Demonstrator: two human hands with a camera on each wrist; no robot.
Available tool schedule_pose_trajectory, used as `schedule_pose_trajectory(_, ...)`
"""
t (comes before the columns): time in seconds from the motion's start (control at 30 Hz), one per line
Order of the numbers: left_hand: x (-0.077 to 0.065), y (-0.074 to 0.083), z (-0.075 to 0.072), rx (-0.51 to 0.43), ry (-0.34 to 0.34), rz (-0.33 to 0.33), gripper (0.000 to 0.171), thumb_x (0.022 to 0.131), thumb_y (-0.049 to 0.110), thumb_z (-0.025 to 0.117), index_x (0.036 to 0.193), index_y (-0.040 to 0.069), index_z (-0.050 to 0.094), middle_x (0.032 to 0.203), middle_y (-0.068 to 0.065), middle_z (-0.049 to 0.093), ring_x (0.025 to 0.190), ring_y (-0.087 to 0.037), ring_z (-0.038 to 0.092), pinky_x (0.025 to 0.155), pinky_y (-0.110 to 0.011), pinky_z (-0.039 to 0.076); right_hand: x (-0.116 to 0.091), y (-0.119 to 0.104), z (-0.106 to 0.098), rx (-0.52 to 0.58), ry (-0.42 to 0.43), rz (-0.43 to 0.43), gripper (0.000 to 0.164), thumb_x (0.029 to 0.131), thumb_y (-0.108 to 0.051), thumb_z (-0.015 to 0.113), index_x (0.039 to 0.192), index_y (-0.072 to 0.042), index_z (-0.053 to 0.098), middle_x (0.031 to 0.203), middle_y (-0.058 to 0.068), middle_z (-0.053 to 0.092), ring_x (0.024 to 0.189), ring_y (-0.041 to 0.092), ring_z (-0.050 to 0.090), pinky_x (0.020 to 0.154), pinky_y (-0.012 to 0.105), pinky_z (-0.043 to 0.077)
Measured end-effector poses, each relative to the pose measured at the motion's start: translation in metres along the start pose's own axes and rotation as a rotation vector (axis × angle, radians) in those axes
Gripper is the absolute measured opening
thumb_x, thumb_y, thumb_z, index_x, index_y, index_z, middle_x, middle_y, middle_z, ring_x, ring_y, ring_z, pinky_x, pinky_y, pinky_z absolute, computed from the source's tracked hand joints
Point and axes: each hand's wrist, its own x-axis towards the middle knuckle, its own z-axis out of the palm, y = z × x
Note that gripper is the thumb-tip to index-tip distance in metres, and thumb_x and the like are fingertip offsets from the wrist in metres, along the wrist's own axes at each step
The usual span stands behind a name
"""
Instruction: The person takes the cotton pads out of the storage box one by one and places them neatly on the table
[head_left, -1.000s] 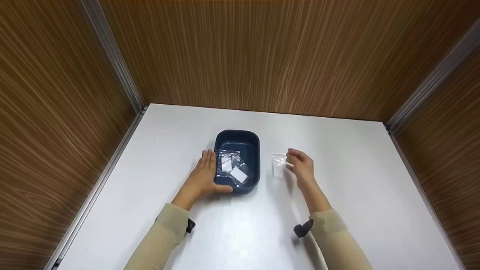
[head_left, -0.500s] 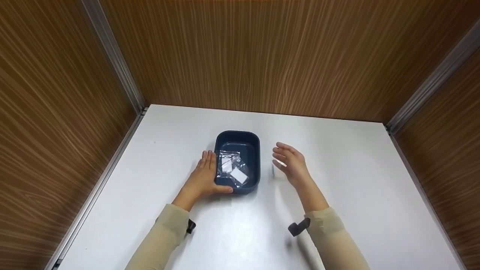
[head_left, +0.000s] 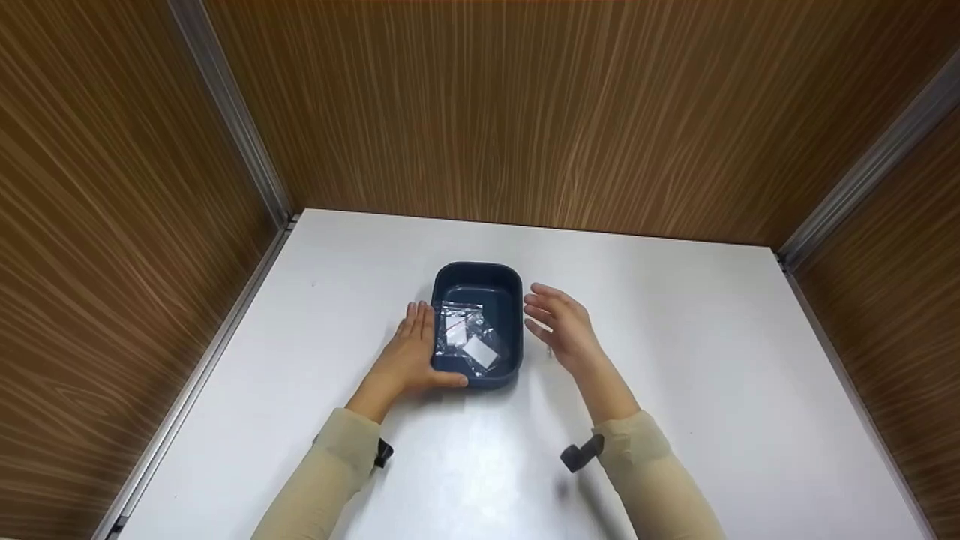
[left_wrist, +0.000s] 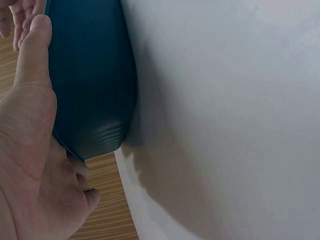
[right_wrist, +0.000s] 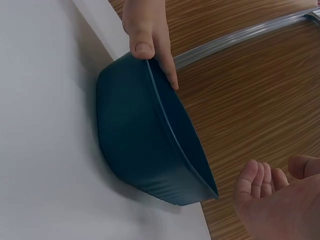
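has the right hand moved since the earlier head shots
Yes. In the head view, the right hand has moved left over the white table, judged against its far edge; the gap to the blue bin has narrowed.

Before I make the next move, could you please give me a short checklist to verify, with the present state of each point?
1. Bin stands upright on the white table: ok.
2. Left hand touches the bin: ok, fingers at its left side, thumb at its near end.
3. Clear bag with the red line is inside the bin: ok.
4. Other clear bag is inside too: ok, nearer to you.
5. Right hand is over the bin: not ok, it is just outside the right rim.
6. Right hand holds something: cannot tell; a small glint shows below the fingers in the head view.
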Motion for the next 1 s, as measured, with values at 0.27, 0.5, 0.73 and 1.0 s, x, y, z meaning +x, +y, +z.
schedule_pose_trajectory(0.27, 0.000, 0.000, 0.001, -0.006, 0.006, -0.003, 0.152, 0.058, 0.091, 0.065, 0.157, -0.006, 0.002, 0.165, -0.025, -0.002, 0.154, -0.037, -0.005, 0.125, -0.043, 0.007, 0.004, 0.003, 0.014, 0.003, -0.011, 0.007, 0.040, 0.100, -0.012, 0.056, 0.139, -0.003, 0.053, 0.125, 0.014, 0.063, 0.115, 0.026, 0.061, 0.096, 0.034, 0.055)
schedule_pose_trajectory(0.5, 0.000, 0.000, 0.001, -0.011, 0.000, -0.010, 0.151, 0.059, 0.090, 0.065, 0.157, -0.005, 0.002, 0.165, -0.023, -0.004, 0.154, -0.035, -0.006, 0.125, -0.042, 0.007, 0.006, 0.009, 0.023, -0.003, -0.011, 0.010, 0.036, 0.099, -0.010, 0.055, 0.135, -0.004, 0.056, 0.115, 0.009, 0.066, 0.109, 0.025, 0.062, 0.092, 0.033, 0.056)
schedule_pose_trajectory(0.73, -0.002, 0.002, 0.002, -0.037, 0.001, -0.014, 0.148, 0.062, 0.083, 0.071, 0.157, -0.005, 0.001, 0.165, -0.023, -0.005, 0.154, -0.035, -0.006, 0.125, -0.042, 0.006, 0.008, 0.019, 0.026, -0.018, 0.003, 0.013, 0.037, 0.098, -0.009, 0.056, 0.134, -0.004, 0.058, 0.111, 0.008, 0.067, 0.103, 0.021, 0.064, 0.090, 0.032, 0.057)
schedule_pose_trajectory(1.0, -0.001, 0.002, 0.000, -0.008, 0.001, -0.009, 0.150, 0.060, 0.087, 0.067, 0.157, -0.006, 0.001, 0.165, -0.024, -0.002, 0.154, -0.037, -0.005, 0.125, -0.043, 0.007, 0.008, 0.023, 0.029, -0.036, 0.000, 0.017, 0.037, 0.100, -0.009, 0.053, 0.136, -0.002, 0.056, 0.113, 0.009, 0.066, 0.097, 0.017, 0.065, 0.091, 0.032, 0.057)
